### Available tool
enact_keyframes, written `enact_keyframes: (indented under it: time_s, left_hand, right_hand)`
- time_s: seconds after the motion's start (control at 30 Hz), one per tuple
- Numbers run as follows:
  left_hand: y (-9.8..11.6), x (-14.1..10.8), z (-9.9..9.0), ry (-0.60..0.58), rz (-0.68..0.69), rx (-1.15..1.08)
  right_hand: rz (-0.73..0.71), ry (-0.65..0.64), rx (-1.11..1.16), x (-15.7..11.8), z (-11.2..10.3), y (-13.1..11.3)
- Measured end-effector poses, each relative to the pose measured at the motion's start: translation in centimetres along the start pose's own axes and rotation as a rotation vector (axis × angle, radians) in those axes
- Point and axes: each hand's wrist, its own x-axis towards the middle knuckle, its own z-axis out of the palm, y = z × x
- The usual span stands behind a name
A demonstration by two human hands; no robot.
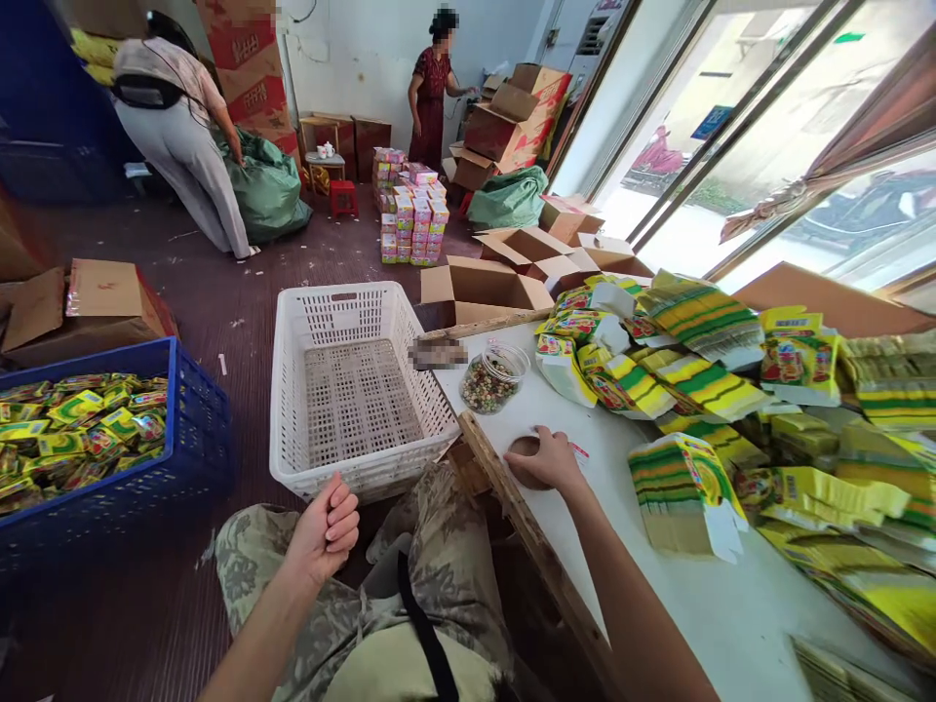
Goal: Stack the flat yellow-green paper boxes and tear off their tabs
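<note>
My right hand (554, 460) rests on the white tabletop (585, 526), its thumb and fingers closed around a brown ring (527, 474) that looks like a tape roll. Just beyond it stands a clear plastic jar (494, 378) holding many small multicoloured beads or pellets. Over my lap, in front of the white crate, hangs my left hand (334, 526). Its fingers are curled in and nothing shows in them. To the right of my right hand sits a stack of flat yellow-green printed cartons (683, 495).
A white plastic crate (292, 390) stands before my knees. At left, a blue crate (174, 419) holds yellow packets. More folded cartons (702, 317) cover the table's right side. Open cardboard boxes (483, 283) lie beyond. Two people (175, 127) are farther back, one by a green sack (270, 190).
</note>
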Motion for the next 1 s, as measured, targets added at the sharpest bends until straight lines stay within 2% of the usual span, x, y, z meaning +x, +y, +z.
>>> enact_keyframes:
  time_s: [0.07, 0.17, 0.27, 0.33, 0.43, 0.5, 0.57, 0.73, 0.9, 1.0]
  left_hand:
    - [0.0, -0.1, 0.0, 0.002, 0.013, -0.013]
    - [0.0, -0.2, 0.2, 0.014, 0.017, -0.035]
    - [0.0, -0.4, 0.5, 0.035, -0.008, -0.053]
    - [-0.1, -0.5, 0.5, 0.045, -0.027, -0.069]
    - [-0.2, -0.4, 0.5, 0.062, -0.053, -0.102]
    - [-0.2, -0.4, 0.4, 0.078, -0.062, -0.125]
    - [0.0, -0.4, 0.3, 0.094, -0.062, -0.146]
    - [0.6, -0.5, 0.5, 0.16, -0.049, -0.149]
    - [0.7, -0.7, 1.0, 0.263, 0.029, -0.138]
    - [0.5, -0.6, 1.1, 0.299, 0.05, -0.13]
  right_hand:
    - [-0.023, 0.041, 0.037, 0.4, -0.4, 0.4]
    - [-0.078, 0.022, 0.128, 1.1, -1.7, 1.3]
    - [-0.012, 0.038, 0.186, 2.1, -4.0, 1.7]
    - [0.054, 0.189, 0.205, 3.2, -5.8, 1.2]
    - [0.075, 0.525, 0.229, 5.3, -7.9, -1.1]
    - [0.064, 0.632, 0.227, 6.9, -8.5, -3.4]
    - [0.04, 0.626, 0.212, 8.1, -8.5, -6.1]
    - [-0.133, 0.464, 0.152, 8.9, -7.1, -11.3]
    - [-0.387, 0.32, 0.09, 7.6, -5.6, -12.5]
    - [-0.42, 0.31, 0.064, 7.3, -5.4, -12.3]
